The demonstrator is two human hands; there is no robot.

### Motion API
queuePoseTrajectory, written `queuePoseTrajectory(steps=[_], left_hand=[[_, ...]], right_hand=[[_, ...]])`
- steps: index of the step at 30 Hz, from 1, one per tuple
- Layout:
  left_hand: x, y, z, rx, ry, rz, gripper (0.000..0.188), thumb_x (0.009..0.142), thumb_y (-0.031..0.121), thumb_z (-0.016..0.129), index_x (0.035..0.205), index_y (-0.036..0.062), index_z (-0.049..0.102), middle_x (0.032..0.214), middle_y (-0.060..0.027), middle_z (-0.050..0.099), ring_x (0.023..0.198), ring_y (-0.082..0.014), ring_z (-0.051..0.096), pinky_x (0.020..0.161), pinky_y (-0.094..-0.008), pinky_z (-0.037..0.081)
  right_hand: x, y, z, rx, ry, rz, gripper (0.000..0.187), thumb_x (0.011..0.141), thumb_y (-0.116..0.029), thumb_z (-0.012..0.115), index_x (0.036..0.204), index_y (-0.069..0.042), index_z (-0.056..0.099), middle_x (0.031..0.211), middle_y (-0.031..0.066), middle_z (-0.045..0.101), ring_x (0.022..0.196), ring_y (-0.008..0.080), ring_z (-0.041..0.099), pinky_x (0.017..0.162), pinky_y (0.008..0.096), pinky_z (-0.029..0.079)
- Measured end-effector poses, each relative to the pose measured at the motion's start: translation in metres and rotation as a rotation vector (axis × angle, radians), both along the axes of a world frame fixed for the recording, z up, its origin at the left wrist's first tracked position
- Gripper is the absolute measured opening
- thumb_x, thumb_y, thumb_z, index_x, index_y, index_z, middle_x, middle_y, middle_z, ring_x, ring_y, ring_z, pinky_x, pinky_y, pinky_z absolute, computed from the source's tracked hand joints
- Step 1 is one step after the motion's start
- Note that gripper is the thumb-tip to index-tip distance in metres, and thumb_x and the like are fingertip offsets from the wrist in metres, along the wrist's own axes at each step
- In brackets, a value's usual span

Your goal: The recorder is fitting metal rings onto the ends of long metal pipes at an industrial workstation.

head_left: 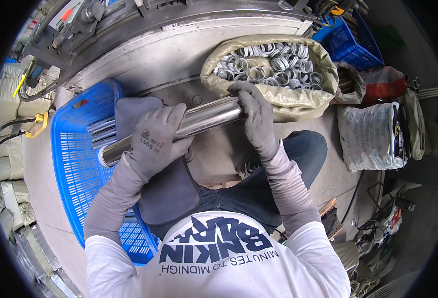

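A long, shiny metal tube (pixel 206 116) lies slantwise across my lap, its right end higher in the picture. My left hand (pixel 154 139), in a grey glove, is closed around it left of its middle. At the right end, my gloved right hand (pixel 258 119) grips the tube, fingers over the end and hiding it. A pale ring (pixel 102 156) shows at the tube's left end, above the blue plastic basket (pixel 62 144). Several more metal tubes (pixel 101 130) lie in that basket. A dark grey pad (pixel 167 196) covers my left thigh beneath the tube.
Ahead to the right stands an open woven sack (pixel 298 107) full of metal rings (pixel 281 77). A machine bench (pixel 189 37) runs along the far side. At right are a wrapped bundle (pixel 370 136) and another blue crate (pixel 360 44). Wrapped packs (pixel 12 198) line the left.
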State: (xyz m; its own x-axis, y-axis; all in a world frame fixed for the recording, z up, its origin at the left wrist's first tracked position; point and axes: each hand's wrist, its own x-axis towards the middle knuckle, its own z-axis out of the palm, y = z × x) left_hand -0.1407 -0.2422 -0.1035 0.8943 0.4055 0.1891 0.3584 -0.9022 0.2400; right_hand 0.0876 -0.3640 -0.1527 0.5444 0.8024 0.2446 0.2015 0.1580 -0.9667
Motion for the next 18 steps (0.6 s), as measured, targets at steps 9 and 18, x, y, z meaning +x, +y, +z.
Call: queuePoseTrajectory(steps=[9, 18], left_hand=[[0.006, 0.004, 0.0, -0.021, 0.114, -0.034, 0.068, 0.08, 0.031, 0.08, 0.134, -0.0008, 0.056, 0.112, -0.0185, 0.067, 0.106, -0.0346, 0.066, 0.092, -0.0448, 0.051], [-0.022, 0.027, 0.026, -0.035, 0.231, 0.038, 0.07, 0.077, 0.023, 0.077, 0.139, -0.0006, 0.054, 0.12, -0.0219, 0.064, 0.114, -0.0395, 0.062, 0.098, -0.0491, 0.048]], right_hand=[[0.009, 0.006, -0.024, -0.172, -0.001, 0.038, 0.034, 0.109, -0.023, 0.05, 0.119, 0.003, 0.068, 0.097, 0.0058, 0.065, 0.09, 0.0138, 0.057, 0.088, 0.027, 0.047], [0.177, 0.053, -0.066, -1.036, -0.613, -0.176, 0.074, 0.095, -0.059, 0.06, 0.143, -0.004, 0.062, 0.142, 0.0266, 0.064, 0.132, 0.0398, 0.062, 0.113, 0.0488, 0.045]])
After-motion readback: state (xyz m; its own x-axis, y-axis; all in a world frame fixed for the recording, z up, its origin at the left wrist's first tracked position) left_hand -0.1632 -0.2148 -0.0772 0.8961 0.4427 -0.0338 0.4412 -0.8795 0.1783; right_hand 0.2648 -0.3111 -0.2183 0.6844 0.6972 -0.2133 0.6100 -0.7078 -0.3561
